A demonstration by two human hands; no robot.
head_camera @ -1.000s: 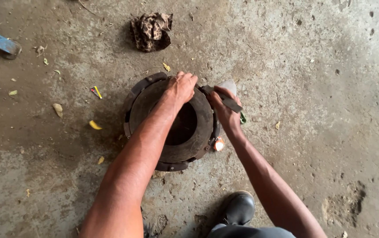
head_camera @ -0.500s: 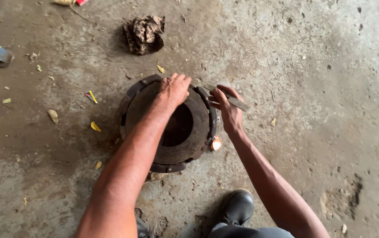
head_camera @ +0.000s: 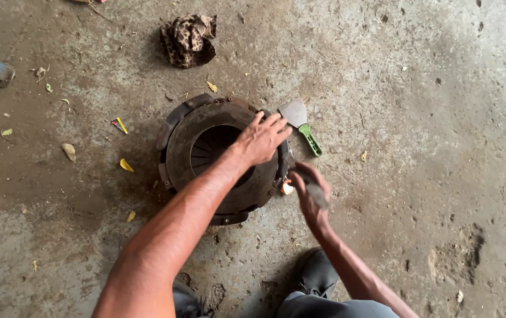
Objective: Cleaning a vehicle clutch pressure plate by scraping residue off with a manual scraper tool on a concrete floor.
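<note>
Left hand [head_camera: 263, 140] shifted rightward across rusty round disc [head_camera: 220, 158].

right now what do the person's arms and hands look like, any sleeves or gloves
Both arms are bare from the hands up to where they leave the picture: no sleeves show. The left hand and right hand are ungloved, and no watch, ring or band can be seen on either. Both forearms are lean.
</note>
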